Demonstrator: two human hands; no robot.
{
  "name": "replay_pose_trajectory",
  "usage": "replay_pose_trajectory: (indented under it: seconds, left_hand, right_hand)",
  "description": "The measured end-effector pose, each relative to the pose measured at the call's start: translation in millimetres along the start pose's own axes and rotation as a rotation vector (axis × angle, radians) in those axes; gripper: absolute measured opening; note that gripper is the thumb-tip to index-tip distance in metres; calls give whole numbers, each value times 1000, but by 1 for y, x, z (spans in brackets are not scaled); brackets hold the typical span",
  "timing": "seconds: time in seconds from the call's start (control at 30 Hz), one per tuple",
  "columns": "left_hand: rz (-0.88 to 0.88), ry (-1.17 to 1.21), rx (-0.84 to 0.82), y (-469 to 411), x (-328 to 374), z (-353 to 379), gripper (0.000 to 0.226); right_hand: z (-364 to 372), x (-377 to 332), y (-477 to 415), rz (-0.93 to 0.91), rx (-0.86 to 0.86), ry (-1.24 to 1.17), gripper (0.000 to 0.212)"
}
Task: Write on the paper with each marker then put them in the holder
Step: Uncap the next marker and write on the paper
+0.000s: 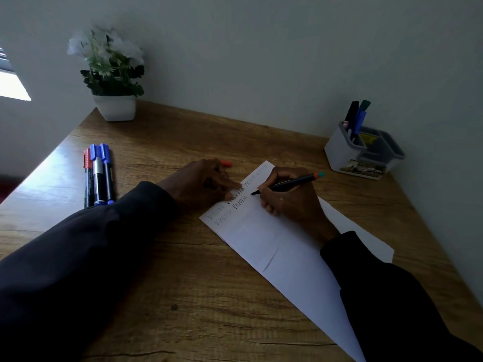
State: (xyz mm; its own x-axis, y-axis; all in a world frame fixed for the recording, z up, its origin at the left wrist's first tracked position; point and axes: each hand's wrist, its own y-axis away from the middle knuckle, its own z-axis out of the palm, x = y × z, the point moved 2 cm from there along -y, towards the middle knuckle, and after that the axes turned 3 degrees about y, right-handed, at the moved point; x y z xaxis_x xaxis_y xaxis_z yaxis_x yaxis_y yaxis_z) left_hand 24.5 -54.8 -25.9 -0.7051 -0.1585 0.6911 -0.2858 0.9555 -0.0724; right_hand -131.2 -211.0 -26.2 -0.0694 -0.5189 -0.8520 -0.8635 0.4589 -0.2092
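Observation:
A white sheet of paper [274, 244] lies slanted on the wooden desk [183, 283], with several handwritten words near its top edge. My right hand [290, 199] grips a black marker [290, 183] with an orange and teal end, its tip just above the paper beside the second line of writing. My left hand [206, 182] rests on the paper's upper left edge with fingertips on the sheet, and an orange cap [226, 163] pokes out behind its fingers. Three markers [98, 176] lie side by side at the left. The white and grey holder [363, 152] at the right holds several markers.
A white pot with a white-flowered plant [112, 74] stands in the far left corner of the desk. The wall runs close behind the desk and along its right side. A bright window [13, 84] sits at the left.

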Motion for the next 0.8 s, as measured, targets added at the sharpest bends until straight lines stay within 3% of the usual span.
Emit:
replay_pose_trajectory:
  seconds: [0.8]
  left_hand:
    - [31, -69, -38, -3, -3, 0, 32]
  right_hand:
    - [0, 6, -1, -41, -10, -28, 3]
